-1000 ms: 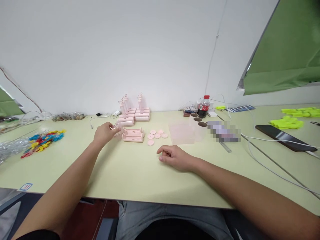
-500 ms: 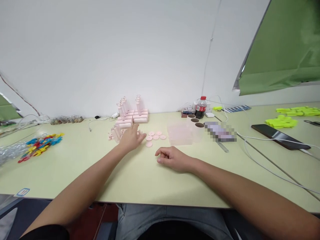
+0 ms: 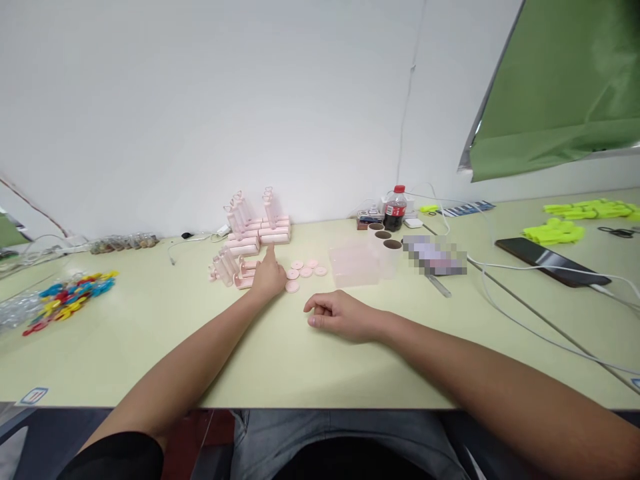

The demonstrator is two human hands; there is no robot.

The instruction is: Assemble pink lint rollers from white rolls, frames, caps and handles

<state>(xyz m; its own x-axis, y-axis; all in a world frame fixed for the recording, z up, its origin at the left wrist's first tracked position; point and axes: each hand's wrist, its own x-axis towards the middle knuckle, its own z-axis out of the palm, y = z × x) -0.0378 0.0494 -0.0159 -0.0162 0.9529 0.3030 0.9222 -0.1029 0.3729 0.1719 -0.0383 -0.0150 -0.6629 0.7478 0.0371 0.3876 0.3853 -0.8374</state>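
Note:
My left hand (image 3: 271,277) is over the table, its index finger stretched out and the other fingers partly hidden; I see nothing held in it. At its left are pink trough-shaped parts (image 3: 243,281) and clear tubes (image 3: 226,265) lying tilted. Pink discs (image 3: 307,272) lie flat at its right. Beyond its fingertip stand clear pink tubes with loops on top (image 3: 239,217), beside pink-white blocks (image 3: 275,233). My right hand (image 3: 343,316) rests on the table in front of the discs, fingers loosely bent, thumb apart, holding nothing.
Right of the discs sits a translucent pinkish box-like thing (image 3: 354,265). Near it are round dark-topped cylinders (image 3: 392,246), a cola bottle (image 3: 395,210), a blurred-out item (image 3: 434,256) and a phone (image 3: 553,263) with white cables. Colourful pieces (image 3: 70,300) lie at far left.
My left hand has moved slightly right, off the pink trough-shaped parts, which show more now; its index finger stands out. My right hand stays resting. The view has shifted a little.

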